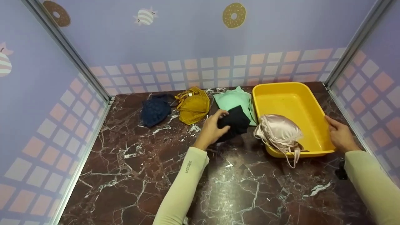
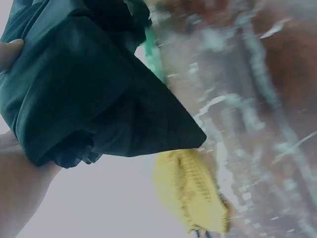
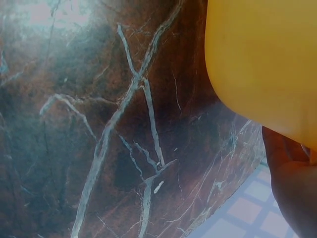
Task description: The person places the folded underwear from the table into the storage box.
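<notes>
My left hand (image 1: 215,128) grips a black folded garment (image 1: 237,120) by its left side, thumb toward me. In the left wrist view this dark cloth (image 2: 94,89) fills the upper left, one pointed corner hanging out. On the right, my right hand (image 1: 341,136) holds the side rim of a yellow plastic basin (image 1: 289,101); the right wrist view shows its fingers partly hidden behind the basin wall (image 3: 267,59). A pale pink satin bra (image 1: 279,128) drapes over the basin's front left rim, straps dangling outside. Behind the black garment lies a mint green bra (image 1: 232,97), partly covered by it.
A mustard yellow bra (image 1: 194,106) and a navy bra (image 1: 155,111) lie further left in the back row. Patterned panels (image 1: 200,40) enclose the dark marble-look tabletop (image 1: 131,184) at the back and both sides. A small black object (image 1: 341,170) is beside my right sleeve.
</notes>
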Demonstrator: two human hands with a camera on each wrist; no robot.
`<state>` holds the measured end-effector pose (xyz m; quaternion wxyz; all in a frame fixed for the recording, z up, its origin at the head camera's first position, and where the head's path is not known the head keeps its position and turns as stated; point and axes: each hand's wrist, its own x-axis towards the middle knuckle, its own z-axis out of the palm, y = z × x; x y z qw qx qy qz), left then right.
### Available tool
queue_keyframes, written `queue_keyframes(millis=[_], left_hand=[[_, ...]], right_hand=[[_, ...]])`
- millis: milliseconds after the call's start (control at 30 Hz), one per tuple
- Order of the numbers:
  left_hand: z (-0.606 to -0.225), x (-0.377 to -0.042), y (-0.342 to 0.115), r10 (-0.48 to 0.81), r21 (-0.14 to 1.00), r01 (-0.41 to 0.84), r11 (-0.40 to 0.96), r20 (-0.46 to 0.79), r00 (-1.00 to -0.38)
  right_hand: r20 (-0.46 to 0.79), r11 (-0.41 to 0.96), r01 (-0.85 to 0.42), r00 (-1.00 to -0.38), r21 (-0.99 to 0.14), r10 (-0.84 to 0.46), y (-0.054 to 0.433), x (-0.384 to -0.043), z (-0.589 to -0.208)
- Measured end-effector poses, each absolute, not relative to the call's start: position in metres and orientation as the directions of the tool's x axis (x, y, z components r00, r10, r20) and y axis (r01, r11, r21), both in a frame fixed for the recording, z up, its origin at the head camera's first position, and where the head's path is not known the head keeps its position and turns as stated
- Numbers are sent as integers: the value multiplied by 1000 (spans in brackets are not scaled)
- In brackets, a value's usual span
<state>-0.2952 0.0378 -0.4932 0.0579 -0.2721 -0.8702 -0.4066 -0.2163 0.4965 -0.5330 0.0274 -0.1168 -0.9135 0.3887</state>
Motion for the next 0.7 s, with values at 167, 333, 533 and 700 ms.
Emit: queue_keyframes(millis=[167, 333, 533, 700], left_hand=[[-470, -293, 40, 398, 686, 533, 495, 367, -841], [-450, -288, 49, 393, 688, 586, 427, 442, -806], [-427, -274, 80, 415, 681, 657, 322, 522, -745], [-413, -259, 113, 474, 674, 686, 274, 527, -706]], right_hand=[[-40, 665, 195, -970, -721, 241, 497, -216, -533], [-30, 665, 181, -972, -725, 232, 497, -216, -533], [-18, 681, 174, -973, -711, 230, 497, -215, -532], [-20, 674, 175, -973, -718, 232, 498, -216, -533]])
